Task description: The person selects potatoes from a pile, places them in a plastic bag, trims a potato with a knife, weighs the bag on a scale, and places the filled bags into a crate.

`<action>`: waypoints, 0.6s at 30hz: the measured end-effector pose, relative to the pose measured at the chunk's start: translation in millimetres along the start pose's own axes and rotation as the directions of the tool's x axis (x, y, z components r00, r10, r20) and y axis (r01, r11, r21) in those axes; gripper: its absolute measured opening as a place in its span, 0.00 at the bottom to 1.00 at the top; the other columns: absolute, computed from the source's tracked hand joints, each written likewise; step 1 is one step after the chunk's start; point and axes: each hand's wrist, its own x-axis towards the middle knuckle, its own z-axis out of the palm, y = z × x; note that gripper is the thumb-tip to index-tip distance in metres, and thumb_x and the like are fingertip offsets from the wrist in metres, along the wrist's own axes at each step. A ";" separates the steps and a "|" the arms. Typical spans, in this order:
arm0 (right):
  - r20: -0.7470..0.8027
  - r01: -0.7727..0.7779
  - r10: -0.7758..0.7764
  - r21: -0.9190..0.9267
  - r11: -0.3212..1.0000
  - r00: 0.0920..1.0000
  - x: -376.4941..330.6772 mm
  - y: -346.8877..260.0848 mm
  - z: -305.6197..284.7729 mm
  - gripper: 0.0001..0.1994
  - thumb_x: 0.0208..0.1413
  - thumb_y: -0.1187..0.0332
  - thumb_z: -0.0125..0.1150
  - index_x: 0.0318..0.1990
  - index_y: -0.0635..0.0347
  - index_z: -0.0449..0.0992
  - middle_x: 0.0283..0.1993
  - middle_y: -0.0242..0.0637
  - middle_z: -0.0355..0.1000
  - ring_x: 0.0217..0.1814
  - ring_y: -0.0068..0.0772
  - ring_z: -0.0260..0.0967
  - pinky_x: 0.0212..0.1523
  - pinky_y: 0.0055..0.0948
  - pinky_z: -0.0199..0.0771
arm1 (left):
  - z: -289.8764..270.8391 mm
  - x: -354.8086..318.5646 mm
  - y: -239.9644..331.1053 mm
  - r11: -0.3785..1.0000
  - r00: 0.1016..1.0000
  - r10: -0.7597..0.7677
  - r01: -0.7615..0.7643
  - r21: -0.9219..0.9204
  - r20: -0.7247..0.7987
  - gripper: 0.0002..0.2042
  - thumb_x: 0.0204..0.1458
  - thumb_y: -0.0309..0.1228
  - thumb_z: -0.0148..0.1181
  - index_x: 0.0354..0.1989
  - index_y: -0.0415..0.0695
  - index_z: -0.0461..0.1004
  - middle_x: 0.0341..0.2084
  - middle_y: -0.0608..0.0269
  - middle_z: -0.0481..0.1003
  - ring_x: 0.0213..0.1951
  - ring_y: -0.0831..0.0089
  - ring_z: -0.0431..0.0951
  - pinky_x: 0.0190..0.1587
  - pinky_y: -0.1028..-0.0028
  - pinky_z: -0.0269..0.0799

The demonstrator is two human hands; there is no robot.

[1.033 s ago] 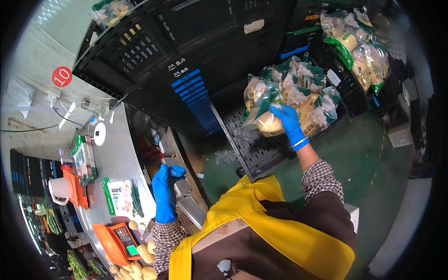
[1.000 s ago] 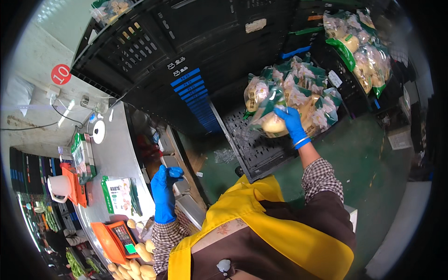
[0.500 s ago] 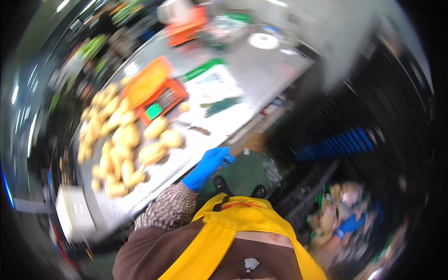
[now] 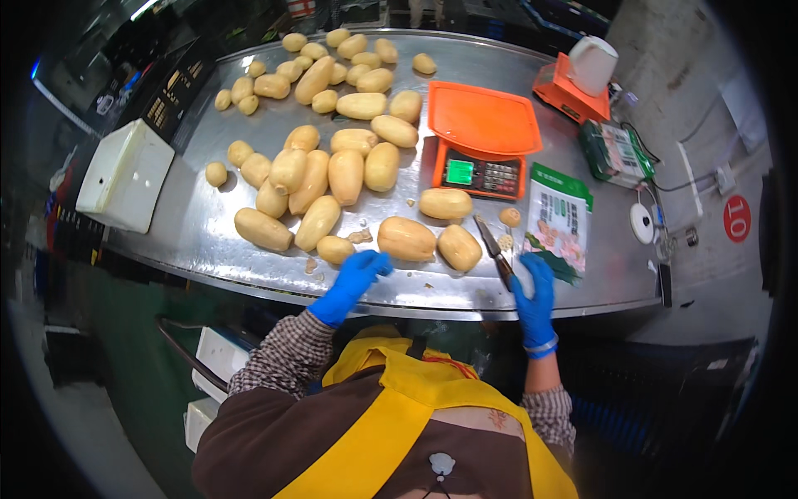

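Observation:
My left hand, in a blue glove, hovers at the near edge of the steel table, loosely bent and holding nothing visible. Close to its fingers lie a small peeled lotus root piece and a larger lotus root. My right hand, also gloved in blue, is open, with its thumb apart beside the dark handle of a knife. The knife's blade points away from me. A short lotus root lies left of the knife, and small cut ends lie to its right.
Many peeled lotus roots cover the table's left half. An orange scale with a lit display stands behind the knife. Green-and-white printed bags lie right of it. A second orange scale bears a white jug; a white box stands left.
My view has swung left, from the crate at my right to squarely over the table. My right hand has come from bagged goods in that crate to beside the knife.

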 end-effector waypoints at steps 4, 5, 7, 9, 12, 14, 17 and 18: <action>0.343 0.225 -0.234 0.066 0.972 0.910 67.9 -43.7 99.7 0.25 0.42 0.68 0.67 0.51 0.60 0.69 0.52 0.47 0.66 0.54 0.49 0.63 0.55 0.38 0.63 | -79.6 -0.8 -17.7 0.972 0.949 -0.082 0.009 -0.234 -0.304 0.15 0.56 0.41 0.53 0.36 0.40 0.74 0.28 0.62 0.77 0.31 0.75 0.76 0.32 0.77 0.70; 0.384 0.259 -0.264 0.066 0.964 0.885 75.9 -49.6 121.1 0.30 0.41 0.64 0.68 0.54 0.59 0.66 0.54 0.48 0.64 0.56 0.49 0.62 0.56 0.38 0.62 | -91.8 -1.5 -16.2 0.970 0.933 -0.107 0.022 -0.244 -0.343 0.14 0.56 0.40 0.53 0.35 0.40 0.74 0.27 0.62 0.77 0.31 0.75 0.76 0.32 0.77 0.70; 0.471 0.312 -0.281 0.013 0.950 0.836 82.4 -58.8 159.4 0.36 0.39 0.61 0.69 0.59 0.57 0.62 0.56 0.49 0.63 0.57 0.49 0.61 0.58 0.39 0.60 | -107.9 -1.2 -14.7 0.962 0.914 -0.136 0.029 -0.273 -0.382 0.14 0.56 0.40 0.53 0.34 0.40 0.73 0.27 0.62 0.77 0.31 0.75 0.76 0.33 0.76 0.71; 0.556 0.358 -0.251 -0.091 0.929 0.792 87.5 -64.5 186.0 0.41 0.37 0.60 0.70 0.61 0.57 0.58 0.56 0.50 0.62 0.57 0.49 0.61 0.59 0.40 0.60 | -116.1 3.4 -16.5 0.951 0.910 -0.140 0.014 -0.309 -0.390 0.14 0.57 0.39 0.52 0.34 0.39 0.73 0.27 0.62 0.77 0.31 0.74 0.76 0.33 0.76 0.71; 0.564 0.003 -0.099 0.169 0.986 0.819 103.1 -55.6 198.2 0.42 0.38 0.62 0.70 0.62 0.59 0.55 0.58 0.50 0.61 0.59 0.47 0.60 0.60 0.39 0.59 | -111.7 15.8 -7.4 0.940 0.924 -0.113 -0.019 -0.341 -0.365 0.14 0.57 0.39 0.51 0.34 0.39 0.73 0.28 0.61 0.77 0.31 0.74 0.76 0.34 0.76 0.71; 0.567 -0.344 0.033 0.451 0.824 0.823 107.5 -47.7 197.8 0.43 0.38 0.63 0.70 0.63 0.61 0.53 0.60 0.46 0.59 0.63 0.40 0.57 0.61 0.36 0.58 | -102.0 23.8 3.8 0.945 0.944 -0.090 -0.019 -0.326 -0.317 0.15 0.58 0.41 0.51 0.34 0.39 0.73 0.28 0.60 0.77 0.32 0.73 0.76 0.35 0.75 0.71; 0.536 -0.507 0.087 0.717 0.479 0.840 124.5 -84.3 171.9 0.46 0.36 0.64 0.74 0.63 0.62 0.52 0.61 0.42 0.58 0.64 0.35 0.55 0.61 0.34 0.59 | -84.8 37.2 11.4 0.924 0.975 -0.073 -0.015 -0.383 -0.212 0.17 0.58 0.43 0.50 0.36 0.38 0.73 0.31 0.59 0.76 0.34 0.72 0.76 0.37 0.74 0.71; 0.451 -0.405 0.033 0.765 0.500 0.892 131.2 -102.9 158.9 0.46 0.35 0.64 0.74 0.63 0.62 0.52 0.61 0.42 0.58 0.63 0.35 0.55 0.61 0.34 0.59 | -78.8 44.1 15.4 0.913 0.984 -0.066 -0.007 -0.408 -0.164 0.18 0.58 0.44 0.49 0.37 0.38 0.73 0.32 0.58 0.76 0.35 0.71 0.77 0.38 0.73 0.71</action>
